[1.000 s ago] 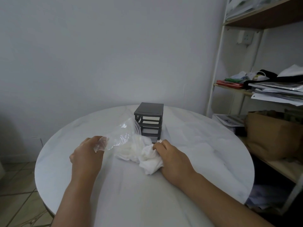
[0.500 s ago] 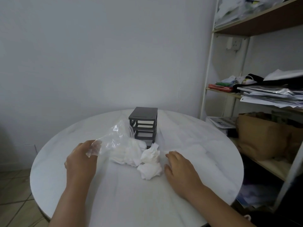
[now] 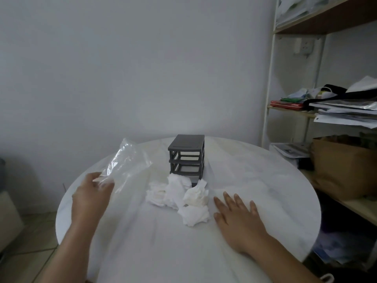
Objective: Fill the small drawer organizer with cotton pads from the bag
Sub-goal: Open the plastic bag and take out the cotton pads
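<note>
So our cotton pads [image 3: 177, 193] are in a loose crumpled heap on the tabletop [image 3: 255, 176], right at 6 o'clock of the little grey drawer organizer [image 3: 186, 156] and touching its base. The clear bag [image 3: 126, 162] looks empty, lifted off at 10 o'clock with our left hand [image 3: 91, 193] pinching its lower edge. Our right hand [image 3: 236, 213] lies flat with fingers spread at 4 o'clock of the heap, holding nothing. We reckon these are feather-light, soft and squashy, so a gentle fingertip pinch on a few from the heap's top should do.
</note>
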